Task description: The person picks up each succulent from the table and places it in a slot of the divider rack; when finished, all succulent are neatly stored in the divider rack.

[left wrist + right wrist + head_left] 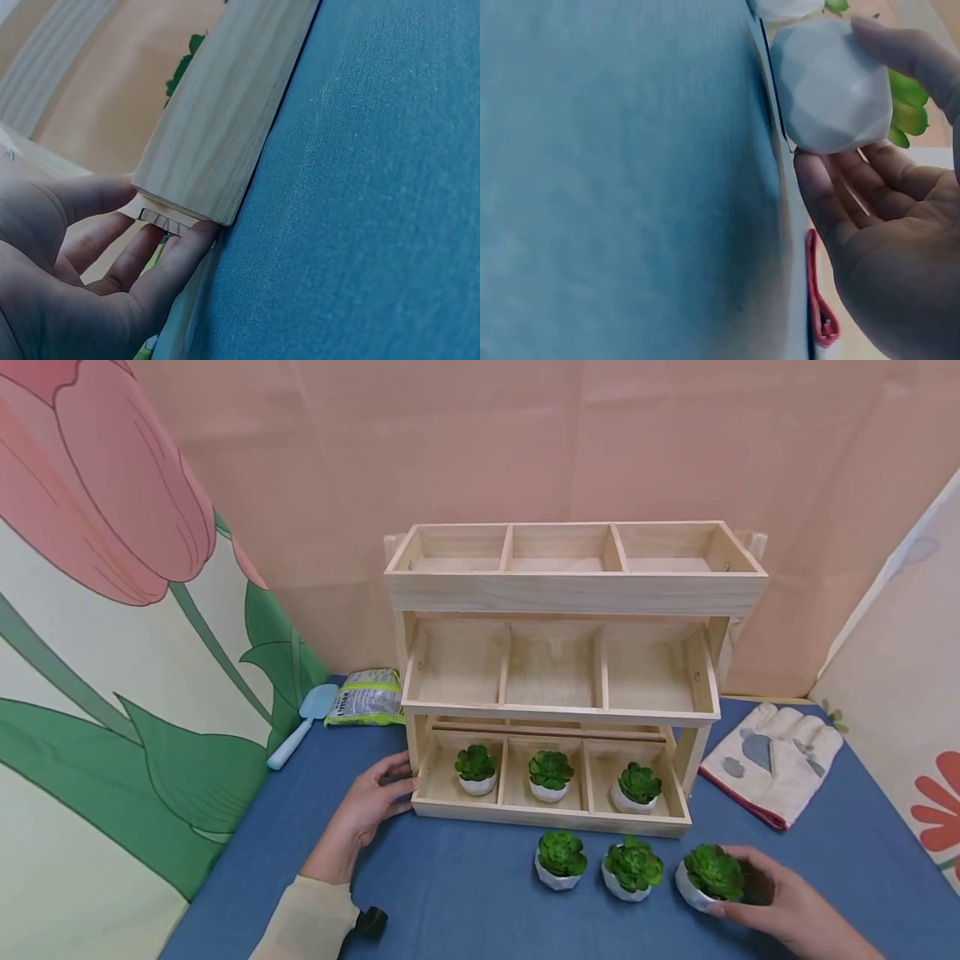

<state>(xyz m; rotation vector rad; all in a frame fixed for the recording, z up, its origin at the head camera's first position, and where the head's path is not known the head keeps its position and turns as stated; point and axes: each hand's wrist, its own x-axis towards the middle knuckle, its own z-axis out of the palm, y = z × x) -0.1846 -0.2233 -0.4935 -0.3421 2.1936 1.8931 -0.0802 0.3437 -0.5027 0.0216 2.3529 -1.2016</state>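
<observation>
- Before the shelf (576, 594), pinching a potted plant (711, 874) with right hand (783, 897), beside two plants (632, 865)
- Gripping bottom tray (551, 820) at left end with left hand (373, 800)

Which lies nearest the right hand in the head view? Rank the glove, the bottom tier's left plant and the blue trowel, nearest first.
1. Glove: right of the wooden shelf.
2. Left plant: lower left in the wooden shelf.
3. Blue trowel: left of the wooden shelf.
</observation>
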